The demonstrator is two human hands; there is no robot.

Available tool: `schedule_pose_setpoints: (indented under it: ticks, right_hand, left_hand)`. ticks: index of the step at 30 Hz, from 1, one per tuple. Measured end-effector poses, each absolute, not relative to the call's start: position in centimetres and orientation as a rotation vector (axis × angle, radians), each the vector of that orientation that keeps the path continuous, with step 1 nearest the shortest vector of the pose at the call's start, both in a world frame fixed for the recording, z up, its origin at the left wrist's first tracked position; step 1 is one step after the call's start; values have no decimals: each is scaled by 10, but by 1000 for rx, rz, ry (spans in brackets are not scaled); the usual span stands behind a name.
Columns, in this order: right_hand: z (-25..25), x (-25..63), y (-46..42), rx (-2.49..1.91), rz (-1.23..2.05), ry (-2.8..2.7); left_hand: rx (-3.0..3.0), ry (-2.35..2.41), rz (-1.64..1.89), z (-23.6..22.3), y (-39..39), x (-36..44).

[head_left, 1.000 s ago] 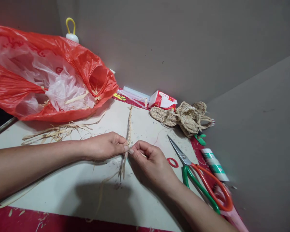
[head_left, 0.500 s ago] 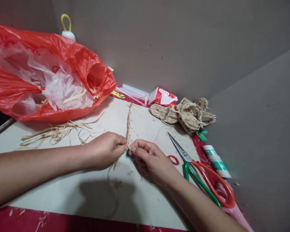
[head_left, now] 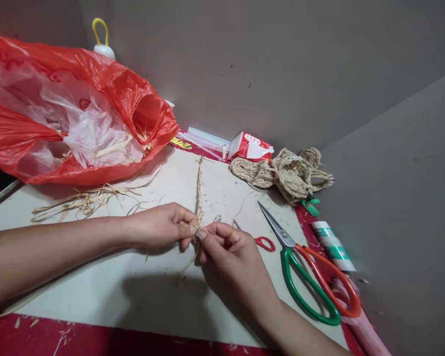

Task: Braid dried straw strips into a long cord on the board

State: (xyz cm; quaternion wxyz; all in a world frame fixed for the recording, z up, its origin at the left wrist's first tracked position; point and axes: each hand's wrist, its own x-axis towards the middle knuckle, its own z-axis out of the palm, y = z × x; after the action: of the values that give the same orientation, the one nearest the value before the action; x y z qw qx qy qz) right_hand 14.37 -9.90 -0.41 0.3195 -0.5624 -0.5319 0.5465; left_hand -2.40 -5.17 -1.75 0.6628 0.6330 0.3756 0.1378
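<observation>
Here, the braid [head_left: 200,193] extends beyond both hands [head_left: 197,231], which pinch its near end.

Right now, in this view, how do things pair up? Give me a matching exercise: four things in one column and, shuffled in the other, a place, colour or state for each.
Column one
1. Large scissors
2. Red plastic bag
3. Narrow braid
4. Coiled bundles

Column two
A. Near end between the left hand and right hand
B. Beside the red-and-white box
C. One green handle, one orange handle
D. Crumpled translucent plastic inside

Right pairs: 1-C, 2-D, 3-A, 4-B
</observation>
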Motion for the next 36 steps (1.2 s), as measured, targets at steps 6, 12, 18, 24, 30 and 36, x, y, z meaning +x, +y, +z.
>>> schedule_pose_setpoints:
  ticks: [6, 12, 18, 24, 30, 36]
  right_hand:
    - [-15, 150, -102, -1597, 638, -2118]
    - [-18, 145, -106, -1479, 17, -2466]
    - [-12, 133, -113, -1397, -292, -2621]
    - [-3, 130, -141, -994, -12, -2794]
    - [23, 157, -122, -1481, 714, -1809]
    - [0, 154, -80, -1406, 1763, -1387]
  left_hand:
    - [1420, 878, 333, -12, -54, -17]
    - [1325, 919, 423, -13, -56, -10]
    - [1222, 1092, 432, -8, -60, -9]
    - [1244, 1087, 441, -9, -62, -11]
    - [1268, 957, 441, -11, -59, -18]
    - [1275, 735, 483, -16, -54, -20]
